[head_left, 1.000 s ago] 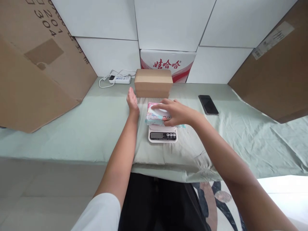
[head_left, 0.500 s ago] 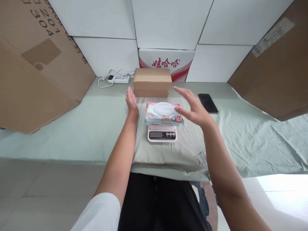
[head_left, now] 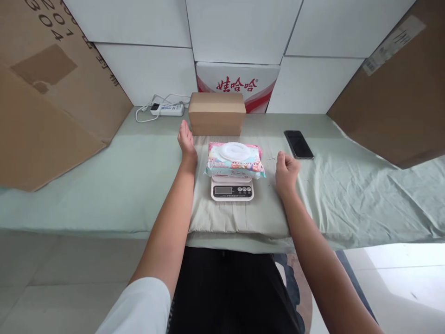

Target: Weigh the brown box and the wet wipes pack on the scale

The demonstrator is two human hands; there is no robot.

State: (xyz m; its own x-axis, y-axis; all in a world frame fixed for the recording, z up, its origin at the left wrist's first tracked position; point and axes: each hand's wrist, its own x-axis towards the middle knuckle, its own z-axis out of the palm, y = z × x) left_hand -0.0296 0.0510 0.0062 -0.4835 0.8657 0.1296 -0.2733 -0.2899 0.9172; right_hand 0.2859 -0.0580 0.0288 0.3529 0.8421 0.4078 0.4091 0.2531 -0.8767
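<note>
The scale (head_left: 232, 192) has a soft pack (head_left: 234, 163) lying flat on top of it, with the round white lid (head_left: 234, 151) facing up. To weigh it well, I think the pack should rest only on the scale, with its middle over the scale's middle. Its floppy ends poke out past the scale on both sides, so it would be good to check that they do not touch the green cloth (head_left: 153, 185). Both hands should keep off while the scale does its job, and nothing should lean on it. The screen (head_left: 223, 190) and the buttons (head_left: 244, 189) at the scale's near edge are not covered, which is good for reading, but I cannot make out any number. The left hand (head_left: 186, 140) is to the left of the scale and a bit behind it, flat and straight, with nothing in it that I can see. The right hand (head_left: 287, 172) is to the right of the scale, curled up like a fist; I cannot see inside it. So the pack sits between the two hands, on the scale, and neither one touches it.
</note>
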